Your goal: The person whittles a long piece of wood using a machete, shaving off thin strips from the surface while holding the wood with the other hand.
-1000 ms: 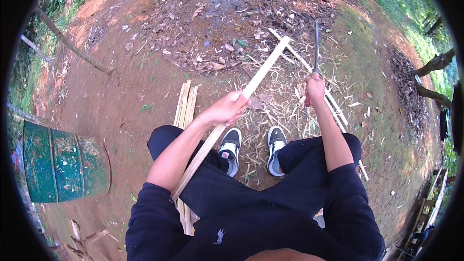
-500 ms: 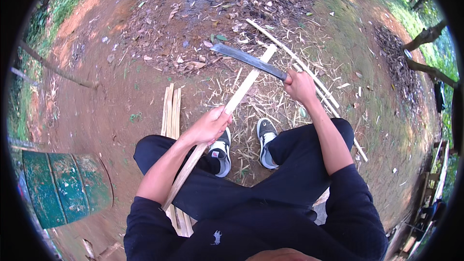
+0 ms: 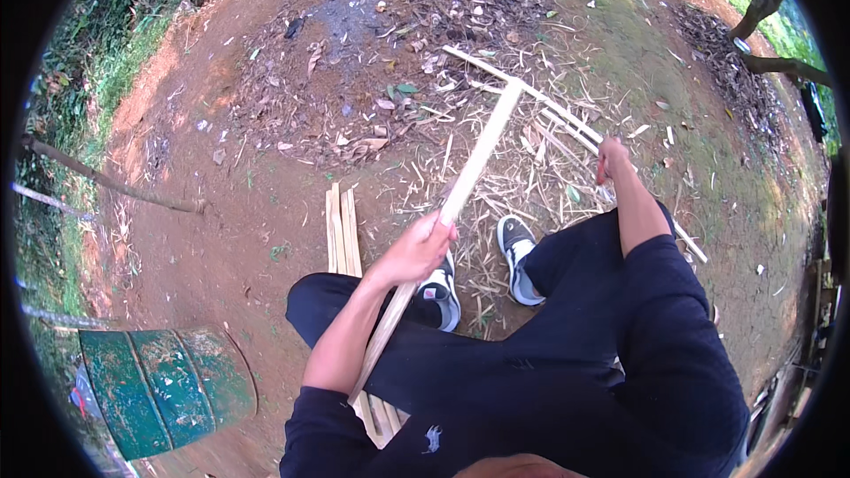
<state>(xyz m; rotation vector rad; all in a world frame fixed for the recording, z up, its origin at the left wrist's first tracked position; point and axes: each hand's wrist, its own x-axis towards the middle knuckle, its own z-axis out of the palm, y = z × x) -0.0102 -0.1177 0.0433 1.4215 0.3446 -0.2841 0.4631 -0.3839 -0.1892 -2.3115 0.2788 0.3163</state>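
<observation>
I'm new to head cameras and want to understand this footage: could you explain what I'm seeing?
Gladly. There is no machine here, just a person's bare hands. The view comes from the left of two fisheye cameras worn on the head, looking down, so edges bend towards the rim. The left hand grips a long pale strip. The right hand is curled; what it holds, I cannot tell. On the brown ground lie shavings and more strips. A green drum is at the left.
</observation>
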